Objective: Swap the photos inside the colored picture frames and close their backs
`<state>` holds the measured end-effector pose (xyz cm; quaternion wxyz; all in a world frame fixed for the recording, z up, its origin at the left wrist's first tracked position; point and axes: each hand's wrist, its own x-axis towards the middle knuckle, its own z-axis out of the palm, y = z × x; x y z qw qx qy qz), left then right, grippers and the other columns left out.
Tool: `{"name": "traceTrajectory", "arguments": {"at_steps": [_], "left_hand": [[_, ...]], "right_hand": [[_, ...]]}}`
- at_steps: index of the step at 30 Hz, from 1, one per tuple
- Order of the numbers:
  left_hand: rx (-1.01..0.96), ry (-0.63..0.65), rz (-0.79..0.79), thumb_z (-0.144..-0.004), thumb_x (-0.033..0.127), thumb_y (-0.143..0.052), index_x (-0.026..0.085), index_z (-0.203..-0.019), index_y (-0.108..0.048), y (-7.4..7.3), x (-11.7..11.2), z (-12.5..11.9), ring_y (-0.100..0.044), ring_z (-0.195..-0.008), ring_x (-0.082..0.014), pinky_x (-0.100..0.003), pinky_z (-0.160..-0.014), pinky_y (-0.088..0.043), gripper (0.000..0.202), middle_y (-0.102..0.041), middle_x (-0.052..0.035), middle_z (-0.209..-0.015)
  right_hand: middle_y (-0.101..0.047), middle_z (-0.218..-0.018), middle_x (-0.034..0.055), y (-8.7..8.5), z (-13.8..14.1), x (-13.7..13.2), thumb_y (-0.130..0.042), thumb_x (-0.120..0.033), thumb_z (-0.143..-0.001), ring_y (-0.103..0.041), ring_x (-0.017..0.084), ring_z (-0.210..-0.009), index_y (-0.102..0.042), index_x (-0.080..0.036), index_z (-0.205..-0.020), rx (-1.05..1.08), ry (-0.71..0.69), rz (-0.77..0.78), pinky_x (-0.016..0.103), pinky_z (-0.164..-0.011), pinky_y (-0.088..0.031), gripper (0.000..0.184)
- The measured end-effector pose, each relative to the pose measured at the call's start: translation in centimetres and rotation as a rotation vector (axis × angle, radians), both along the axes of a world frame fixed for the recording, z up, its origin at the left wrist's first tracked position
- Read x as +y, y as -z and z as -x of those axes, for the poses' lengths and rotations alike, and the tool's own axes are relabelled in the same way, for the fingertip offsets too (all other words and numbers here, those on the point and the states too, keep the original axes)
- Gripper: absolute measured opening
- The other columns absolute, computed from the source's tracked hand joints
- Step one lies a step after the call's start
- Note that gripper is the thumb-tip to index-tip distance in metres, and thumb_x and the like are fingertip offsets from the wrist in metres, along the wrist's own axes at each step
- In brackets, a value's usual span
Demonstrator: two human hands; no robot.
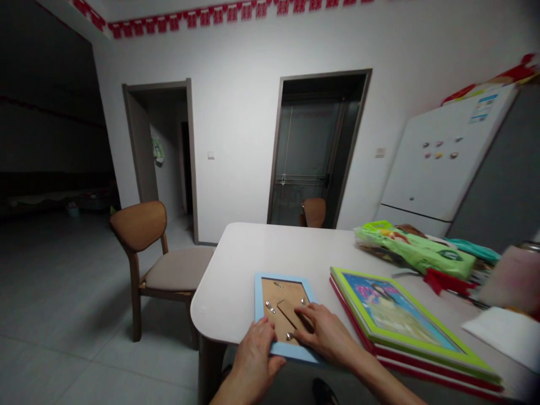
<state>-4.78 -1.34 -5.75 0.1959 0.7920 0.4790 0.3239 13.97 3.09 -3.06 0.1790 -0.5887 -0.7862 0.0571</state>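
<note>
Frame: a light blue rectangular picture frame [258, 292] lies face down straight ahead of me at 12 o'clock, close to the near edge of the table.
Backing: a matt brown fibreboard backing [280, 295] fills the frame. Small shiny silver metal clips [270, 307] sit near its edges, and a flat brown stand strut [289, 314] runs slantwise across it.
Left hand: my left hand [253, 351] is at 7 o'clock of the frame, palm down. The fingers are bent, with their tips on the backing by the left rim, and the thumb lies along the near rim. It presses on the frame and grips nothing.
Right hand: my right hand [327, 334] comes in from 4 o'clock, palm down. The fingers are together and nearly straight, with their tips resting on the lower end of the strut. It is loosely open and clasps nothing.
Table: a smooth white table with rounded corners [270, 247] bears everything.
Stack: just beside the frame, at 3 o'clock, a glossy lime green frame with a colourful picture [400, 315] lies face up on flat red frames [405, 365].
Packet: a crinkled green plastic packet [417, 250] lies beyond the stack, at 2 o'clock.
Chair: a curved-back wooden chair with a beige padded seat [143, 225] stands at 10 o'clock, off the table's corner.
Fridge: a tall white fridge with small magnets [439, 163] stands against the wall at 2 o'clock.
</note>
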Motion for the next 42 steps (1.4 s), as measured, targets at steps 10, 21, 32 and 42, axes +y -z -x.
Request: {"name": "traceTrajectory", "arguments": {"at_steps": [10, 21, 32, 42], "left_hand": [[-0.333, -0.134, 0.088, -0.069, 0.019, -0.050, 0.016, -0.105, -0.046, -2.2, 1.1, -0.3, -0.043, -0.108, -0.0187, -0.032, -0.093, -0.032, 0.036, -0.050, -0.0090, -0.114], [-0.785, -0.377, 0.263, -0.062, 0.027, -0.054, 0.012, -0.099, -0.051, -2.1, 3.5, 9.1, -0.059, -0.077, -0.0162, -0.025, -0.069, -0.046, 0.040, -0.061, -0.0050, -0.092], [-0.362, -0.491, 0.173, -0.063, 0.016, -0.053, 0.015, -0.100, -0.052, -1.3, 3.9, 11.3, -0.053, -0.095, -0.0180, -0.026, -0.082, -0.038, 0.036, -0.059, -0.0047, -0.100], [0.045, -0.598, 0.053, -0.066, 0.014, -0.050, 0.013, -0.105, -0.048, -1.0, 3.5, 10.6, -0.043, -0.103, -0.0243, -0.036, -0.087, -0.031, 0.040, -0.055, -0.0108, -0.105]], "right_hand": [[-0.060, -0.078, 0.0065, -4.0, 1.4, -0.8, -0.049, -0.027, -0.063, -0.053, 0.016, -0.071, -0.064, -0.020, -0.085, 0.100, 0.049, -0.065, 0.021, -0.064, -0.038, 0.028], [-0.057, -0.097, 0.0108, -2.7, 3.4, -0.3, -0.044, -0.034, -0.072, -0.050, 0.019, -0.090, -0.058, -0.014, -0.101, 0.224, -0.054, -0.058, 0.027, -0.081, -0.036, 0.038], [-0.058, -0.095, 0.0167, 1.4, -2.5, 0.9, -0.043, -0.032, -0.071, -0.053, 0.024, -0.089, -0.052, -0.009, -0.107, -0.089, 0.241, -0.025, 0.031, -0.080, -0.035, 0.044], [-0.059, -0.097, 0.0199, 1.4, -2.5, 1.5, -0.040, -0.020, -0.069, -0.055, 0.026, -0.088, -0.044, -0.003, -0.114, -0.034, 0.298, 0.006, 0.032, -0.075, -0.037, 0.049]]}}
